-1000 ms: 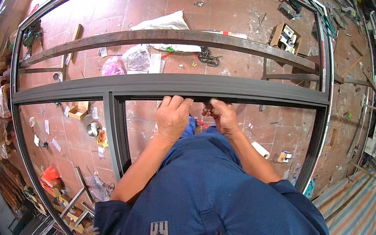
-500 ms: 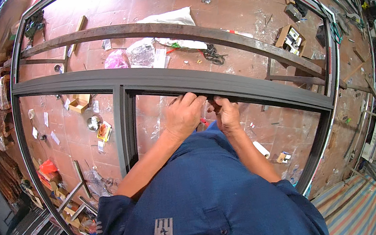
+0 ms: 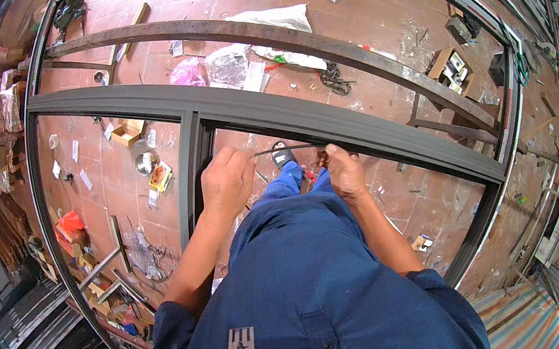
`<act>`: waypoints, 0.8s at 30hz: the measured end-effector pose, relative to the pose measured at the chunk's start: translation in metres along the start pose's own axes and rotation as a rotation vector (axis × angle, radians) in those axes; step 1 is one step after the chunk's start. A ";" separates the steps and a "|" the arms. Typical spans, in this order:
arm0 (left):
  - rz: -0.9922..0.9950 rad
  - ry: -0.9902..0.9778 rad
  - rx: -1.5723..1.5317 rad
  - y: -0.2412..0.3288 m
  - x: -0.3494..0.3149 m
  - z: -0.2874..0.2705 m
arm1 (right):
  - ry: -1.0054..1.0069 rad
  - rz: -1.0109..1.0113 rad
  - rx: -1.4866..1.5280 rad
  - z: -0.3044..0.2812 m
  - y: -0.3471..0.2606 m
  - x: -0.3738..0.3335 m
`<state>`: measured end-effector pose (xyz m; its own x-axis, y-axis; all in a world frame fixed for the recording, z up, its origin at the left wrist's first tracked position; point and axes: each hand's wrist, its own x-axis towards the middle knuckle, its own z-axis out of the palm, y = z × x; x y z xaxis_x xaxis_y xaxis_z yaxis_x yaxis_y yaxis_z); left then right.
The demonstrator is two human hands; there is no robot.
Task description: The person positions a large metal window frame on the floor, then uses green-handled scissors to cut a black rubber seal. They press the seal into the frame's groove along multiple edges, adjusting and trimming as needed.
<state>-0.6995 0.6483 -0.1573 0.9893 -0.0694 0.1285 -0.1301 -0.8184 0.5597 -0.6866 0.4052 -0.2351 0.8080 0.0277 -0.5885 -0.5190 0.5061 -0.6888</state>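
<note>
The strip (image 3: 305, 146) is black, frame (image 3: 270, 110) dark grey, shirt (image 3: 278, 267) navy, sheet (image 3: 529, 321) striped orange, blue and white.

Strong white light falls on the glossy reddish-brown tiled floor (image 3: 120, 7) at the upper left, its glare bleaching the tiles; the middle is evenly bright and fairly sharp. Blackish shadow lines the inner edges of the dark grey ribbed metal frame (image 3: 358, 126). Fisheye distortion bows the long brown steel beam (image 3: 216, 28). Stacked silvery-grey metal strips (image 3: 43, 322) glint in dimness near the black vignetted rim.
</note>
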 end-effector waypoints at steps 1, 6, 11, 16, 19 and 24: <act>0.001 -0.012 0.012 -0.003 0.004 0.001 | -0.002 0.005 -0.078 0.006 0.000 -0.002; 0.022 0.002 0.006 -0.008 0.022 0.007 | 0.085 -0.018 0.061 0.017 0.005 0.001; 0.064 0.044 0.021 -0.021 0.023 0.016 | -0.020 -0.058 -0.002 0.011 0.006 0.000; 0.105 0.071 0.031 -0.019 0.027 0.016 | -0.096 -0.004 0.074 0.018 0.012 0.010; 0.131 0.057 0.064 -0.023 0.030 0.019 | -0.034 -0.033 0.088 0.024 0.015 0.007; 0.227 0.056 0.104 -0.029 0.036 0.016 | -0.116 0.014 0.068 0.026 0.013 0.005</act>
<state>-0.6595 0.6603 -0.1815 0.9300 -0.2290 0.2877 -0.3381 -0.8400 0.4243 -0.6820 0.4341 -0.2365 0.8298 0.1330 -0.5420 -0.5136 0.5619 -0.6484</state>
